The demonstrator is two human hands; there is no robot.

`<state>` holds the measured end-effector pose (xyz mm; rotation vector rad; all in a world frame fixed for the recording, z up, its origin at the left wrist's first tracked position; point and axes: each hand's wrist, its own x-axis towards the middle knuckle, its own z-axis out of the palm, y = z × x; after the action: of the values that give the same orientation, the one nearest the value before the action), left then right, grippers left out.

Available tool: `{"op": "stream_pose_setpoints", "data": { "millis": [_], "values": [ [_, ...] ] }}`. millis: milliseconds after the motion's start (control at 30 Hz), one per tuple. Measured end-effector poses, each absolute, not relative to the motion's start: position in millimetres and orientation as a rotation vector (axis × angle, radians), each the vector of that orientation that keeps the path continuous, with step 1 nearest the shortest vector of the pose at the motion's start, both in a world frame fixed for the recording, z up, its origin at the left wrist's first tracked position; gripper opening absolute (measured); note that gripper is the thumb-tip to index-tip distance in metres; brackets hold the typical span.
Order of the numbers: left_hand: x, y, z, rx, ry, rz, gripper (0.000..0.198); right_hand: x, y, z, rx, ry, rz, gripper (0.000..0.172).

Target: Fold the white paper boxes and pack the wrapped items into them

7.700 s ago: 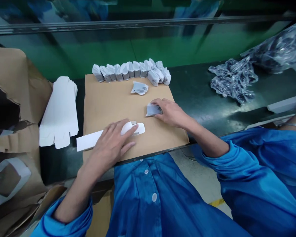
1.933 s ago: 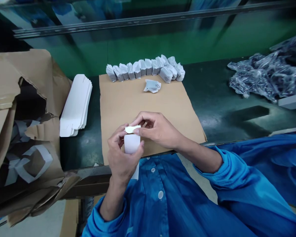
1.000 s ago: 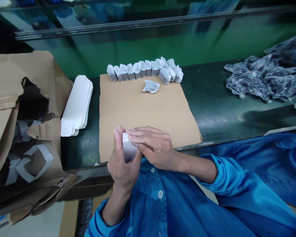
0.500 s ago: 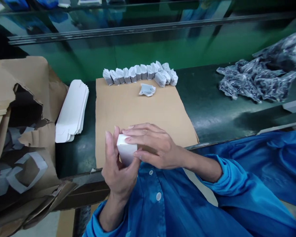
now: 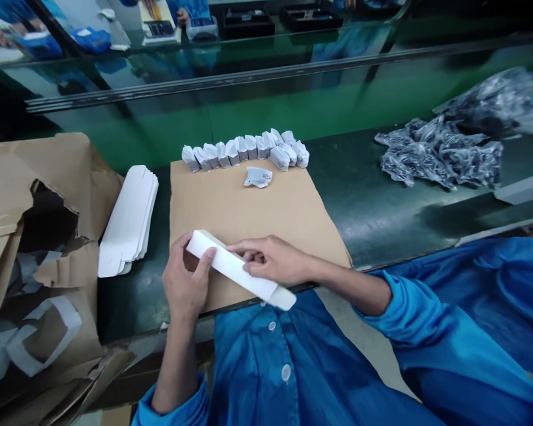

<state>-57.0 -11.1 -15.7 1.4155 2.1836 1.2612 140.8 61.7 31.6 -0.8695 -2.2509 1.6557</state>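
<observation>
one torn brown carton (image 5: 77,160) stands at the far left of my view, a ragged hole in its side and white paper strips (image 5: 66,319) showing within. just right of it i see a stack of flat white cartons (image 5: 127,222) lying on the dark green bench (image 5: 160,195). next comes the brown cardboard sheet (image 5: 217,204), also on the bench. from my remote seat i have the left hand (image 5: 186,284) over its near left part, thumb and fingers pinching the left end of a long white box (image 5: 233,269). that box slants across the near part of the sheet, its right end lower in my view, with a flap sticking out toward the blue shirt (image 5: 266,355); i cannot tell whether it touches the cardboard. along the sheet's far edge runs a row of wrapped packets (image 5: 232,152), bunched more thickly at its right, and a lone packet (image 5: 258,177) lies in front of them. my right hand (image 5: 278,258) pinches the box near its middle between thumb and forefinger, other fingers curled. well to the right, dark items in clear plastic (image 5: 439,154) lie heaped on the bench.
</observation>
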Motion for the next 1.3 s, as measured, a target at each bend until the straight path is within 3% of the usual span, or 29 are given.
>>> {"op": "stream_pose_setpoints", "data": {
  "millis": [233, 300, 367, 433, 500, 633, 767, 967, 1167, 1300],
  "values": [
    [-63.2, -13.5, -23.8, 1.403, 2.374, 1.007, 0.052, 138.4, 102.8, 28.9, -0.7, -2.417, 1.788, 0.045],
    [-61.2, -14.1, -22.0, 1.494, 2.423, 0.903, 0.056, 139.3, 118.3, 33.9, -0.78, -2.562, 1.498, 0.036],
    [-59.3, -14.0, -17.5, 1.704, 2.38, 0.859, 0.072, 141.8, 144.5, 37.8, -1.014, -2.609, 0.911, 0.035],
    [-56.2, -11.9, -11.0, 2.073, 2.16, 0.784, 0.091, 144.5, 175.8, 36.8, -1.229, -2.57, 0.388, 0.042],
    [-51.5, -8.0, -5.1, 2.444, 1.811, 0.577, 0.089, 147.1, 201.0, 30.4, -1.325, -2.612, 0.185, 0.044],
    [-44.3, -3.5, -1.6, 2.694, 1.544, 0.266, 0.054, 160.6, 202.6, 13.1, -1.236, -2.76, 0.233, 0.032],
    [-38.5, -7.5, -0.8, 2.595, 1.861, 0.231, 0.059, 192.1, 161.8, 5.0, -1.085, -2.815, 0.269, 0.034],
    [-15.9, 6.3, 3.5, 2.677, 1.441, 0.214, 0.048, 232.2, 112.8, 9.8, -1.192, -2.587, 0.435, 0.038],
    [-11.4, 1.2, -0.1, 2.62, 1.478, 0.36, 0.037, 241.5, 71.9, 22.3, -0.955, -2.617, 0.877, 0.037],
    [-13.4, -6.6, -2.2, 2.654, 1.428, 0.453, 0.031, 223.1, 67.4, 17.5, -0.808, -2.806, 0.764, 0.033]
  ]
}}
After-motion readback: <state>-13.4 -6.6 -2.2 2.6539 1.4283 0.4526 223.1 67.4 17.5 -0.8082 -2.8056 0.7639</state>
